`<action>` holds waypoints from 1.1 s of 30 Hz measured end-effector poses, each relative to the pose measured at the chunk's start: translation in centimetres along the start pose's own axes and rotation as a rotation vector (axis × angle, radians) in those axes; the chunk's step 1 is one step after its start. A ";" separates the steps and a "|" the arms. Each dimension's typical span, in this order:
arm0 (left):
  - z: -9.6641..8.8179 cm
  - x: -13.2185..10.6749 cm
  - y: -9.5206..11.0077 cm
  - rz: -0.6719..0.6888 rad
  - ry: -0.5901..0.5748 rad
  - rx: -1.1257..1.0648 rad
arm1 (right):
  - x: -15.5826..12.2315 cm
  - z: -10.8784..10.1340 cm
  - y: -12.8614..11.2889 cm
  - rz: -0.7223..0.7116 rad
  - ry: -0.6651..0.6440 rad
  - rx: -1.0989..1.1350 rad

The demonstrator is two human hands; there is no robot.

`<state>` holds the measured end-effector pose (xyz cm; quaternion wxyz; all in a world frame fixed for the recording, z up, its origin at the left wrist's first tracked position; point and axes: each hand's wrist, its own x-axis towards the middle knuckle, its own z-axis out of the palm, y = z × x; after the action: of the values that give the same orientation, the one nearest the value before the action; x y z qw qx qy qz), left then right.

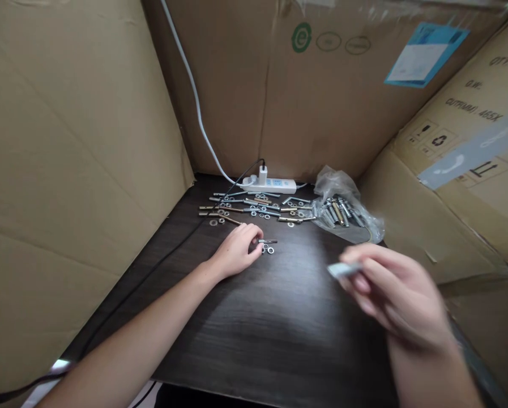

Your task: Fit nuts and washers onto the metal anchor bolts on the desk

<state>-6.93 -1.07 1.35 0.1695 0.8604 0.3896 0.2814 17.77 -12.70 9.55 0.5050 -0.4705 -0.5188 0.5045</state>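
Note:
My left hand (237,249) rests on the dark table with its fingers curled round one end of a thin metal bolt (269,242). A washer (270,250) lies just below that bolt, with another ring beside it. Raised over the table's right side, my right hand (400,289) pinches a short silvery metal sleeve (342,271), blurred by motion. Beyond my left hand, several bolts and sleeves (262,211) lie in rows with nuts and washers among them. At the back right, a clear plastic bag (366,224) holds several metal sleeves (341,211).
A white power strip (279,185) with a plugged-in adapter (263,174) sits at the back. Its white cable (196,102) runs up the cardboard, and a black cable (173,258) crosses the left. Cardboard walls (232,102) enclose the table (279,334) on three sides.

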 end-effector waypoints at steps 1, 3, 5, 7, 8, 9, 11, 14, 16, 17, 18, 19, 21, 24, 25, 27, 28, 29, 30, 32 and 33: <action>-0.1 0.0 0.2 0.005 0.012 -0.019 | 2.0 0.8 0.9 0.022 0.010 0.083; -0.4 -0.1 0.8 0.020 0.039 -0.050 | 4.9 2.0 3.1 0.069 0.059 0.181; -0.5 -0.1 1.3 0.044 0.075 -0.063 | 6.2 2.4 5.1 0.122 0.081 0.223; -0.6 -0.2 1.7 0.065 0.126 -0.075 | 6.3 2.5 6.6 0.158 0.075 0.238; -0.6 -0.3 1.8 0.070 0.152 -0.082 | 6.1 2.4 7.0 0.167 0.069 0.241; -0.6 -0.3 1.8 0.073 0.175 -0.089 | 5.9 2.4 7.3 0.170 0.065 0.240; -0.6 -0.4 1.9 0.077 0.211 -0.102 | 5.6 2.3 7.4 0.168 0.065 0.233; -0.6 -0.4 1.9 0.087 0.241 -0.113 | 5.5 2.2 7.1 0.169 0.075 0.218; -0.6 -0.4 2.0 0.097 0.249 -0.115 | 5.5 2.2 7.0 0.169 0.076 0.214; -0.6 -0.4 2.0 0.102 0.252 -0.116 | 5.5 2.3 7.0 0.167 0.073 0.214; -0.6 -0.4 2.1 0.106 0.255 -0.118 | 5.5 2.3 7.0 0.165 0.069 0.215; -0.6 -0.4 2.1 0.111 0.256 -0.120 | 5.5 2.3 7.0 0.163 0.065 0.215; -0.6 -0.5 2.1 0.116 0.254 -0.123 | 5.4 2.4 6.9 0.158 0.059 0.212; -0.6 -0.5 2.1 0.113 0.243 -0.127 | 5.3 2.4 6.8 0.156 0.051 0.206; -0.6 -0.5 2.1 0.111 0.240 -0.130 | 5.2 2.4 6.8 0.156 0.049 0.205; -0.6 -0.5 2.1 0.107 0.236 -0.139 | 5.2 2.4 6.7 0.158 0.047 0.206; -0.6 -0.5 2.1 0.105 0.233 -0.144 | 5.2 2.3 6.7 0.157 0.050 0.208; -0.6 -0.5 2.1 0.103 0.229 -0.149 | 5.2 2.3 6.8 0.155 0.054 0.210; -0.6 -0.5 2.1 0.101 0.225 -0.152 | 5.2 2.3 6.8 0.153 0.059 0.213; -0.6 -0.5 2.1 0.095 0.215 -0.159 | 5.2 2.3 6.9 0.150 0.065 0.215; -0.6 -0.5 2.1 0.091 0.213 -0.162 | 5.2 2.3 6.9 0.149 0.065 0.213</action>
<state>-6.35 -2.72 2.69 0.1829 0.8260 0.3418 0.4091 15.07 -7.33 2.97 0.5299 -0.4675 -0.4090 0.5773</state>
